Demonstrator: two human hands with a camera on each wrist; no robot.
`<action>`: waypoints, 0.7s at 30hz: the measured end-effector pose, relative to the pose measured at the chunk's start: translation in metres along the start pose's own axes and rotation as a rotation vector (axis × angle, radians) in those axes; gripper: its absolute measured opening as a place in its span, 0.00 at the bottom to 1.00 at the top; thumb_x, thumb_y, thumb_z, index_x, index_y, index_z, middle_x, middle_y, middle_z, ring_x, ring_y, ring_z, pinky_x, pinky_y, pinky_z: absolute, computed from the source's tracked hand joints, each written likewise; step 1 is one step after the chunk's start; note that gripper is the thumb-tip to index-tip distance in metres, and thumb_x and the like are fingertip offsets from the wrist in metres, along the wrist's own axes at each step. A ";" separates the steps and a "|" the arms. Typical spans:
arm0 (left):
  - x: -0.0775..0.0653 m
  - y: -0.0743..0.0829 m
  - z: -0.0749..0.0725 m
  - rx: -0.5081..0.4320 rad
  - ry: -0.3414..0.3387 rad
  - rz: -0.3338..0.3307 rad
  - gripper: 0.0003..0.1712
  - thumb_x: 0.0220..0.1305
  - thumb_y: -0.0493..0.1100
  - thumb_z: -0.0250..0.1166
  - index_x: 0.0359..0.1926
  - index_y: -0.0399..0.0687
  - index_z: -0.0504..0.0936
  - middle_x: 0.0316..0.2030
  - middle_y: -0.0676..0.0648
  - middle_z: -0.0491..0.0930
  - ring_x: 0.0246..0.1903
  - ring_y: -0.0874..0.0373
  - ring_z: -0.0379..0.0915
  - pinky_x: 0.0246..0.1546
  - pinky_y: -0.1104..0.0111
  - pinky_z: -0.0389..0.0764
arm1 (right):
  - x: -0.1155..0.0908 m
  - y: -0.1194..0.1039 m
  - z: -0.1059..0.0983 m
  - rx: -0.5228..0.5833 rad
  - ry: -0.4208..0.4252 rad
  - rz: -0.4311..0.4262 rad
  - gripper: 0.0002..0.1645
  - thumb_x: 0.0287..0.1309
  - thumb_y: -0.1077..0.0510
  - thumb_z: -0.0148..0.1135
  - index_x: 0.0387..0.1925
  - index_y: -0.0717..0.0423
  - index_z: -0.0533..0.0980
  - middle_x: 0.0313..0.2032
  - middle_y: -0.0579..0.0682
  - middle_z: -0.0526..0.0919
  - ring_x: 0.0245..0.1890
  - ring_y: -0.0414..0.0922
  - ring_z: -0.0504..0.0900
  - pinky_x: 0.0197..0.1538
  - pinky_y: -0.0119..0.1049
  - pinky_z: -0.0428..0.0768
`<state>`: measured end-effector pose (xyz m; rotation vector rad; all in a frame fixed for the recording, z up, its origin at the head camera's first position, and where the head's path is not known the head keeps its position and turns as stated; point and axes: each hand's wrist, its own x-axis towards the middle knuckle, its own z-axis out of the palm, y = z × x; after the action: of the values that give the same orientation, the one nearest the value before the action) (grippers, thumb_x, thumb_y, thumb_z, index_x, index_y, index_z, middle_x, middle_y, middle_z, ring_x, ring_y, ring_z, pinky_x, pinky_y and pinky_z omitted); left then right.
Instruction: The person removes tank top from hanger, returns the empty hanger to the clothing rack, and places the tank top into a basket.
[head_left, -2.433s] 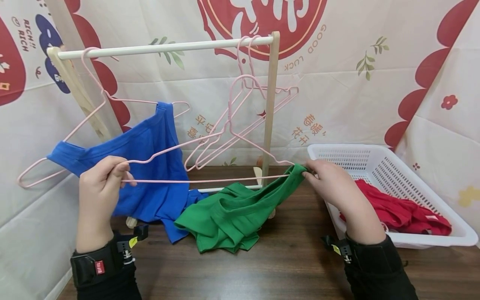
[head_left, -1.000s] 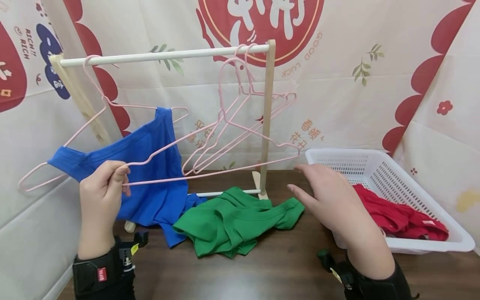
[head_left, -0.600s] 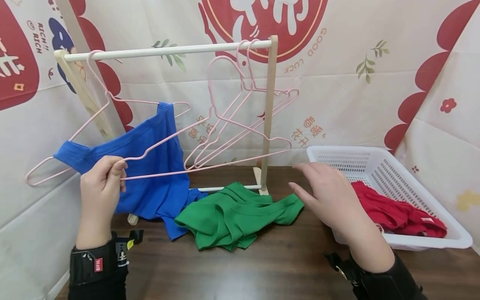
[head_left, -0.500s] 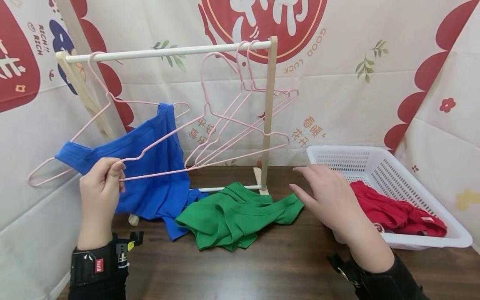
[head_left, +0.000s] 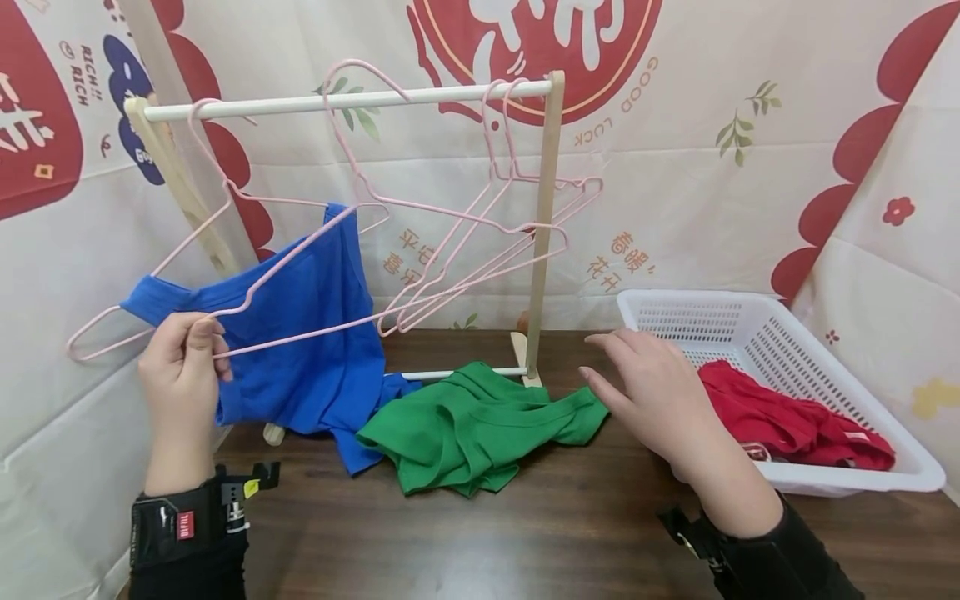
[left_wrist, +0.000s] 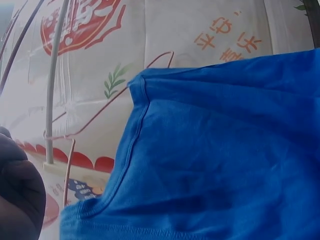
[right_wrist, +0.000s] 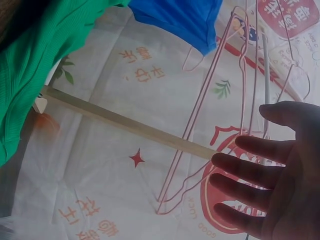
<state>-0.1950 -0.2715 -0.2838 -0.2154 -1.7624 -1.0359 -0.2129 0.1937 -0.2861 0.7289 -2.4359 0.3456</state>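
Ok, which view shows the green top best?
The head view: the green top lies there in full sight, crumpled on the table. The right wrist view catches only part of it, cut off at the left and top edges; the left wrist view shows none of it.

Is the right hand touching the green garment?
Apart: the right wrist view shows printed backdrop between the right hand and the green garment.

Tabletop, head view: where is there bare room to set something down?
Bare: the tabletop between the black sleeves, in front of the green garment. Crowded: around the rack, where the blue garment hangs and the left hand holds a hanger.
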 end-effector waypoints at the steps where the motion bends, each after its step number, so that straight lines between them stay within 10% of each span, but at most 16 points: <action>1: 0.001 -0.001 -0.001 -0.004 0.006 -0.019 0.14 0.65 0.39 0.51 0.30 0.29 0.73 0.16 0.49 0.69 0.11 0.63 0.63 0.15 0.83 0.68 | 0.000 0.000 0.000 -0.001 0.000 -0.006 0.24 0.50 0.47 0.61 0.48 0.52 0.72 0.39 0.50 0.79 0.42 0.49 0.74 0.40 0.51 0.75; 21: 0.005 -0.026 -0.019 0.000 0.080 -0.245 0.19 0.66 0.46 0.49 0.32 0.30 0.71 0.16 0.49 0.69 0.12 0.60 0.64 0.13 0.80 0.69 | -0.001 0.003 0.007 0.007 0.019 -0.070 0.23 0.50 0.49 0.61 0.47 0.54 0.72 0.40 0.51 0.78 0.43 0.48 0.73 0.42 0.51 0.74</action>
<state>-0.1998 -0.3028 -0.2920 0.0426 -1.7456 -1.2021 -0.2169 0.1944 -0.2924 0.8086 -2.3860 0.3321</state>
